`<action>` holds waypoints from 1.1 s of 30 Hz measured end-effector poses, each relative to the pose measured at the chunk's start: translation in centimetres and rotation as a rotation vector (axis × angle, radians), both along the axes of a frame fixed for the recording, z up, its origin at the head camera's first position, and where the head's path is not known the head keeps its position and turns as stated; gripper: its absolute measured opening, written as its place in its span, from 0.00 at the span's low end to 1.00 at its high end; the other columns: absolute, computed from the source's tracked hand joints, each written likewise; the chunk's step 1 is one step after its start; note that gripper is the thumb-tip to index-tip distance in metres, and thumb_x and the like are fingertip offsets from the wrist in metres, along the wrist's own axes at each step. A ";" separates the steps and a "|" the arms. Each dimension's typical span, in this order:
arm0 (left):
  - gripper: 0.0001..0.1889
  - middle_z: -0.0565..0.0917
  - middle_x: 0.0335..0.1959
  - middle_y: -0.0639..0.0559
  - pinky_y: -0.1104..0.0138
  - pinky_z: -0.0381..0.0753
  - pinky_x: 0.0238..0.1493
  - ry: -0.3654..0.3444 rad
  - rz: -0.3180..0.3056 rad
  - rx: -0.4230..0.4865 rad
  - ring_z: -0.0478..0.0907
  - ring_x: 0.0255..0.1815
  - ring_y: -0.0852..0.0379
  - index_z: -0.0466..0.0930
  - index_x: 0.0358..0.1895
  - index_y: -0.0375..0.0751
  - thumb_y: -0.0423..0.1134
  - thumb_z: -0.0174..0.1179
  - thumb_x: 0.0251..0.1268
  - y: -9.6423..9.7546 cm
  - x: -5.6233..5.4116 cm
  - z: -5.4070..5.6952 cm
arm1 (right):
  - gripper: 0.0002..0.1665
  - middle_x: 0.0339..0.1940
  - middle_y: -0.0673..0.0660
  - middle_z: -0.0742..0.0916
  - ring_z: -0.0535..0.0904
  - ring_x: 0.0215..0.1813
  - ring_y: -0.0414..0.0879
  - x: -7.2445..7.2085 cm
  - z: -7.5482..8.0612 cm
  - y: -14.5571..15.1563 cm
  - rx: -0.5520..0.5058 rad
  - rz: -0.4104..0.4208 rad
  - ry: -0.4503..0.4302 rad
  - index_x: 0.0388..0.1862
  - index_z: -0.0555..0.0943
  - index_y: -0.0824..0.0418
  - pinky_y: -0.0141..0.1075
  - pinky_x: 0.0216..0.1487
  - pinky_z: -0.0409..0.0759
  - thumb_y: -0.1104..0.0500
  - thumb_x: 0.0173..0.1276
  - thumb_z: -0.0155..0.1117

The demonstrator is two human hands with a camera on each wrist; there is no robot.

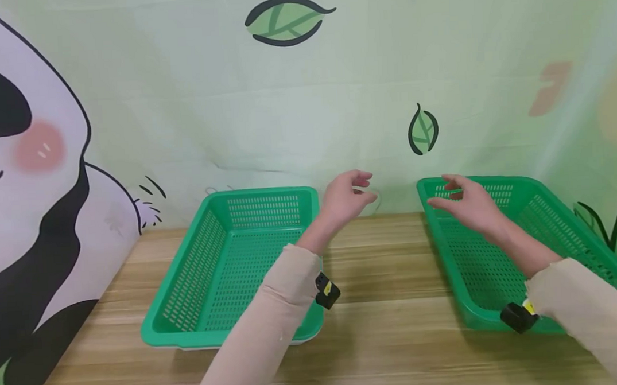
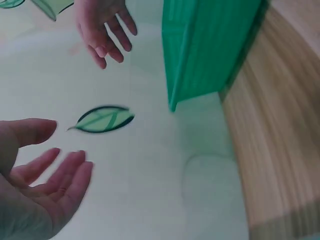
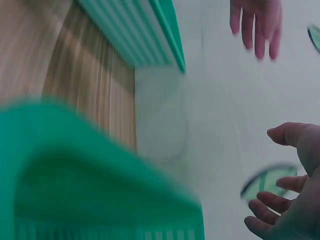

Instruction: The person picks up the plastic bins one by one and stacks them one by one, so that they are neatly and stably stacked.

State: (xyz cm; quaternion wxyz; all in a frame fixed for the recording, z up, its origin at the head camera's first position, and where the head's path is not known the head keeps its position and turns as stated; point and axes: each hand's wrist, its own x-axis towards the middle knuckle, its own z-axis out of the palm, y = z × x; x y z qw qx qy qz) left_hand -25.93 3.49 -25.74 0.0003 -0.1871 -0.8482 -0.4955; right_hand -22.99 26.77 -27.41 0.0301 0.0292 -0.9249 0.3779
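Two green plastic baskets stand apart on the wooden table. In the head view my left hand (image 1: 344,198) hovers near the far right corner of the left basket (image 1: 158,314), holding nothing. Its fingers are loosely bent, with the thumb apart from them. My right hand (image 1: 469,204) is raised over the left side of the right basket (image 1: 445,255), also holding nothing. Its thumb and fingers point toward the left hand. Both wrist views show the hands facing each other across a gap. Slotted walls and floor show inside both baskets.
Between the baskets runs a strip of wooden table (image 1: 391,304). A pale green cloth backdrop (image 1: 365,75) with printed leaves and a panda (image 1: 55,203) hangs behind the table. Each sleeve has a small black camera (image 1: 327,290) at the wrist.
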 end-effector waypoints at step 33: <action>0.30 0.81 0.43 0.51 0.73 0.74 0.41 -0.097 -0.072 -0.025 0.77 0.41 0.60 0.69 0.55 0.39 0.39 0.70 0.45 10.1 4.3 -7.7 | 0.44 0.57 0.87 0.55 0.53 0.54 0.80 4.4 -6.4 19.6 0.281 -0.271 0.017 0.66 0.42 0.80 0.67 0.46 0.60 0.50 0.70 0.47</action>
